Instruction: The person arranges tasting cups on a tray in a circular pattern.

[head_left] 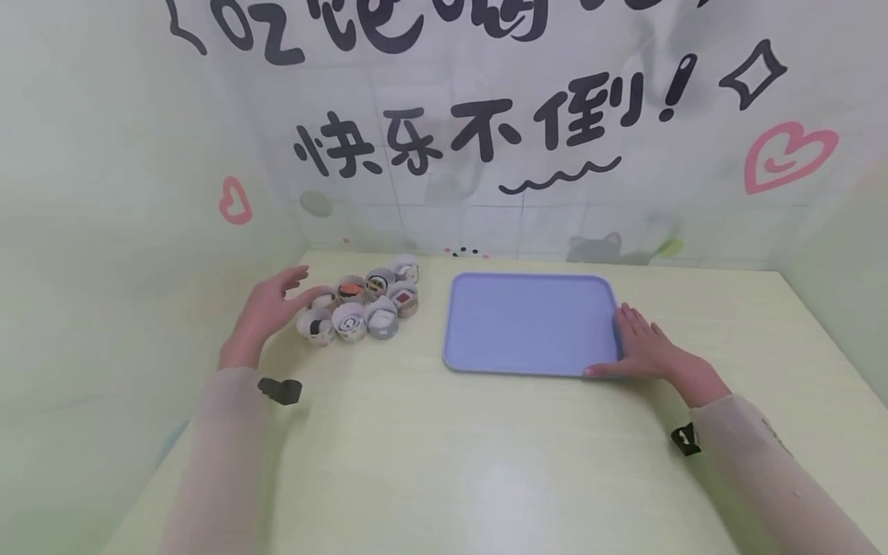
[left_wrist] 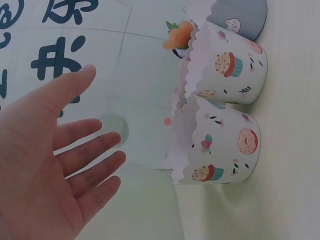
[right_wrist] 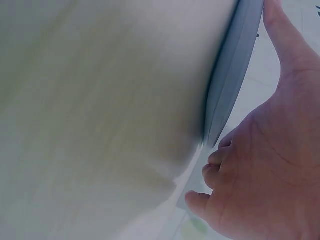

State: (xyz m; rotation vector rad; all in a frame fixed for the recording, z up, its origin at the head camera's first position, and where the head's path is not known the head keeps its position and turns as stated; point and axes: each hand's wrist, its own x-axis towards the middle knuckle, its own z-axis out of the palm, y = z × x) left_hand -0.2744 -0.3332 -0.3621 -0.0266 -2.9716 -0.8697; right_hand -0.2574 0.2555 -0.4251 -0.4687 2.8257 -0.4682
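Several paper baking cups [head_left: 349, 324] stand in a cluster at the table's back left. Small items lie inside them, among them an orange-topped piece [head_left: 351, 287] and one with a black band. My left hand [head_left: 270, 307] hovers at the cluster's left side, thumb apart from the fingers, holding nothing. In the left wrist view its palm shows, near a white cup [left_wrist: 225, 145] with cupcake and donut prints. A blue-purple rectangular tray [head_left: 534, 324] lies flat to the right of the cups. My right hand [head_left: 652, 354] touches its right side, thumb at the near right corner, fingers straight along the edge.
The pale wood-grain table [head_left: 444, 455] runs back to a translucent curtain [head_left: 416, 223] printed with dark characters and pink hearts. Pale walls or sheets border the left and right sides. Each wrist wears a small black device [head_left: 280, 390] near the sleeve cuff.
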